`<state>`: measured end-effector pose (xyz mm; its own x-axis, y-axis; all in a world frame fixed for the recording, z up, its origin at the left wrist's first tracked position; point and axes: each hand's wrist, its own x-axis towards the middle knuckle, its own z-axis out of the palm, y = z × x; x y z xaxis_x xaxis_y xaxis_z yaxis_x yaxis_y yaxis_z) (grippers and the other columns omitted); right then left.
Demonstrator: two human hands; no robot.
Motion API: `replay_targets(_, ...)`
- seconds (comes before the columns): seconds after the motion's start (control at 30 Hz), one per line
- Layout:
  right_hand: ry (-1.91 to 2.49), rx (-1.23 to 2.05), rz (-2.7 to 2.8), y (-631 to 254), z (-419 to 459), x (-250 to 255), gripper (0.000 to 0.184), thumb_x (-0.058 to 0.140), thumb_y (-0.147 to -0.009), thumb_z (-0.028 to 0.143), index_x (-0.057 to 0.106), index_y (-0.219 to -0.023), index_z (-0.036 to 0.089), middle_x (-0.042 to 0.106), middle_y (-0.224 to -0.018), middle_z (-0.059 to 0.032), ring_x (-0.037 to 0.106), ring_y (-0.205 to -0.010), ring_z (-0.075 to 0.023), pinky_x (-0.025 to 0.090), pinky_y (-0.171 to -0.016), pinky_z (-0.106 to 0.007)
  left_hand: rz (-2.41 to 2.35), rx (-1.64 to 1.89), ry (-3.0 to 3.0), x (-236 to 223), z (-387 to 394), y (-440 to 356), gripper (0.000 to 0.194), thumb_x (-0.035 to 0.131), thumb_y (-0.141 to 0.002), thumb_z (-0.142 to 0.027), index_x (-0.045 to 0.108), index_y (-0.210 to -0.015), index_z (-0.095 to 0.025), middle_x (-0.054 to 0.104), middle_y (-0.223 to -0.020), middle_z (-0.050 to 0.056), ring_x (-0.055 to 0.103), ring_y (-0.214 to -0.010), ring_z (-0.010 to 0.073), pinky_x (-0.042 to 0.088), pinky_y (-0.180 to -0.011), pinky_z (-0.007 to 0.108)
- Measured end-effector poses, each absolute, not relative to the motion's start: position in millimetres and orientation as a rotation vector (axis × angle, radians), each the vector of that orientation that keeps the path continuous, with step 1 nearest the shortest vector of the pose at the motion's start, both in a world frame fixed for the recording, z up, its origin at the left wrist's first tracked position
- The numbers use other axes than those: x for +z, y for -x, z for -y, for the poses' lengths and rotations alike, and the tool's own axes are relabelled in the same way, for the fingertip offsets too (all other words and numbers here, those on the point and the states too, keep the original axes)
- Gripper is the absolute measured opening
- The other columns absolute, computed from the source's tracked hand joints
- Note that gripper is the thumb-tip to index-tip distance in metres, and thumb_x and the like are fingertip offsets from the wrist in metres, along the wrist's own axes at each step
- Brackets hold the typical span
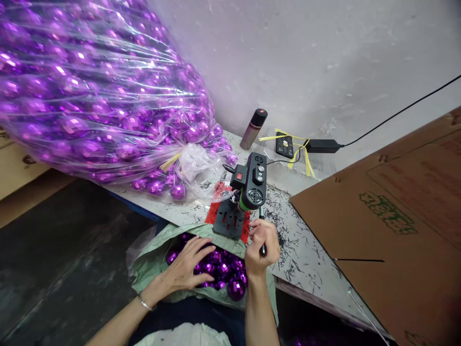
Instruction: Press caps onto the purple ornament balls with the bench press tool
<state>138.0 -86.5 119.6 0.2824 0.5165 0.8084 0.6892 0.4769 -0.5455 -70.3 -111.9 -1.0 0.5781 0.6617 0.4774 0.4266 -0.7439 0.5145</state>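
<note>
My left hand (187, 266) reaches into a green sack (153, 262) on my lap, fingers curled over shiny purple faceted balls (225, 274); whether it grips one I cannot make out. My right hand (262, 245) is closed round the black lever handle (262, 240) of a small black bench drill (250, 185). The drill stands on a black base plate (228, 220) over a red mat at the table's near edge.
A huge clear plastic bag of purple balls (90, 91) lies on the table's left. A dark spray can (254, 129), a power strip (284, 145) and an adapter (324, 145) sit by the wall. Cardboard sheets (389, 226) cover the right. Black shavings litter the white table (302, 250).
</note>
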Motion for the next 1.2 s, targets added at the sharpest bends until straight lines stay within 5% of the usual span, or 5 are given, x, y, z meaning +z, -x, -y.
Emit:
replay_targets(0.13,1.143,-0.158,1.332,-138,86,118,0.020,0.051,-0.098,0.013,0.062,-0.082,0.019,0.068,-0.080,-0.0033,0.070,-0.083,-0.0176,0.053,-0.068,-0.031,-1.468,1.247,-2.214,12,53,90,0.053,0.050,-0.103,-0.041,0.044,-0.152,-0.023,0.051,-0.154,0.016,0.045,-0.147,0.0303,0.037,-0.123,0.053)
replay_targets(0.37,1.160,-0.060,1.256,-136,86,112,0.022,0.050,-0.099,0.018,0.065,-0.082,0.018,0.067,-0.085,-0.0049,0.068,-0.076,-0.0164,0.050,-0.058,-0.028,-2.151,1.116,-1.696,16,-76,96,0.095,0.044,-0.098,-0.056,0.011,-0.160,0.008,-0.002,-0.169,0.033,-0.010,-0.159,0.0418,-0.002,-0.125,0.066)
replay_targets(0.77,1.148,-0.024,1.174,-128,85,105,0.025,0.052,-0.099,0.018,0.061,-0.075,0.018,0.062,-0.076,-0.0017,0.065,-0.071,-0.0153,0.046,-0.056,-0.027,-1.651,1.135,-2.158,20,-101,92,0.072,0.042,-0.097,-0.048,0.038,-0.152,-0.002,0.029,-0.165,0.030,0.017,-0.159,0.0388,0.010,-0.126,0.062)
replay_targets(0.97,1.137,-0.060,1.230,-130,85,111,0.025,0.049,-0.098,0.012,0.062,-0.078,0.019,0.062,-0.073,-0.0013,0.066,-0.076,-0.0159,0.046,-0.060,-0.028,-1.448,1.528,-2.213,29,-66,62,0.029,0.042,-0.097,-0.028,0.064,-0.109,-0.015,0.069,-0.113,0.018,0.064,-0.111,0.0302,0.045,-0.105,0.050)
replay_targets(1.2,1.125,-0.128,1.320,-132,84,114,0.026,0.048,-0.097,0.010,0.059,-0.076,0.020,0.060,-0.070,0.0002,0.067,-0.078,-0.0166,0.050,-0.068,-0.031,-1.199,1.083,-1.889,51,-106,22,0.007,0.063,-0.088,-0.019,0.069,-0.089,-0.016,0.070,-0.098,0.013,0.065,-0.102,0.0281,0.050,-0.101,0.047)
